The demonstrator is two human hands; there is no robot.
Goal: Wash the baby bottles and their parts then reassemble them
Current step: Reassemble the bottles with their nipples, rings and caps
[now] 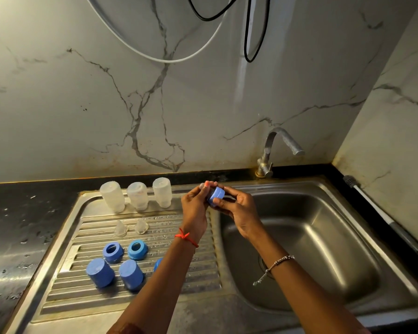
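Both hands hold one blue screw ring (216, 195) above the ridge between drainboard and basin. My left hand (194, 206) pinches its left side with the fingertips, and my right hand (237, 208) curls around it from the right. Three clear bottles (136, 195) stand upside down in a row at the back of the drainboard (130, 300). Two clear nipples (130, 228) lie in front of them. Nearer me sit two blue rings (124, 250) and two blue caps (116, 273). A third blue piece (158, 264) peeks out from behind my left forearm.
The steel sink basin (323, 237) lies on the right with its drain under my right wrist. A metal tap (273, 153) rises at the back edge, with no water visible. A dark wet countertop (17, 225) spreads left. A grey-handled tool (381, 218) leans along the right wall.
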